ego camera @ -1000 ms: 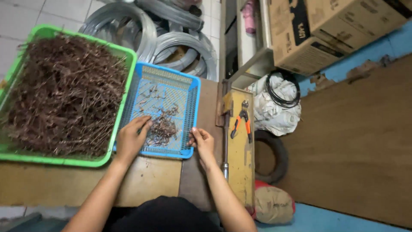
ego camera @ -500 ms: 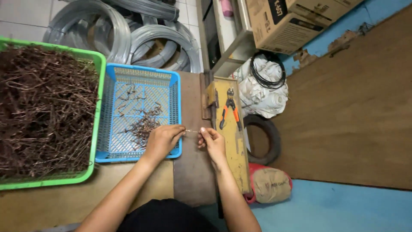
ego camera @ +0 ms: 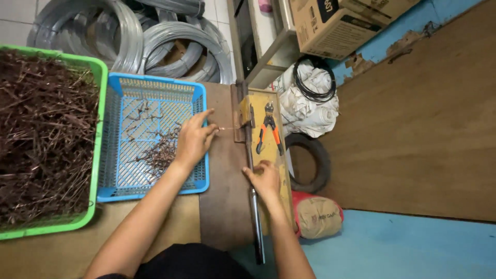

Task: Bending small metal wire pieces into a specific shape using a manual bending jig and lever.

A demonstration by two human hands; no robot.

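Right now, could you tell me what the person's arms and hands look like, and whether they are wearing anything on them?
Both arms are bare along all that shows, with no sleeves in view. The left hand and the right hand are ungloved, and I can see no watch, ring or bracelet on either. A dark garment covers the body at the bottom edge of the picture.

Our two bare forearms reach forward, spread apart.
Our left hand (ego camera: 194,138) pinches thumb against fingertips, index finger raised; our right hand (ego camera: 265,178) lies lower, palm down, fingers curled in a closed grip.
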